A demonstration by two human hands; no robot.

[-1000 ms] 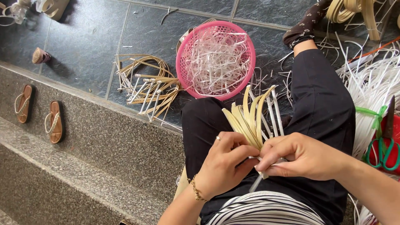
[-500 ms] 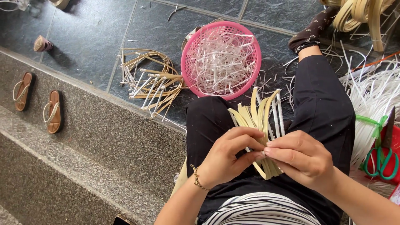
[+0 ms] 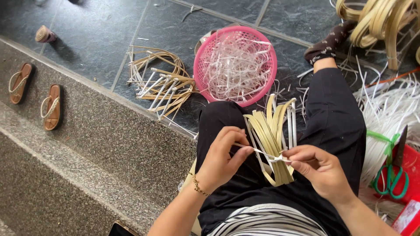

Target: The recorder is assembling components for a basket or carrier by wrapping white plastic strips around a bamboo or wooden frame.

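Both hands pinch a thin white plastic strip drawn taut between them: the left hand has its grip closed on one end, the right hand on the other. Between the two grips, the strip wraps a bundle of flat pale-yellow bamboo slats lying on the lap, and beyond the grips a round pink plastic basket of white strips sits on the floor.

Behind the right hand, the lower ends of the bundle of pale yellow strips are partly covered by its fingers. Just right of that hand, the red tub runs off the picture's edge. Far above it, the coiled cane is cut off at the top.
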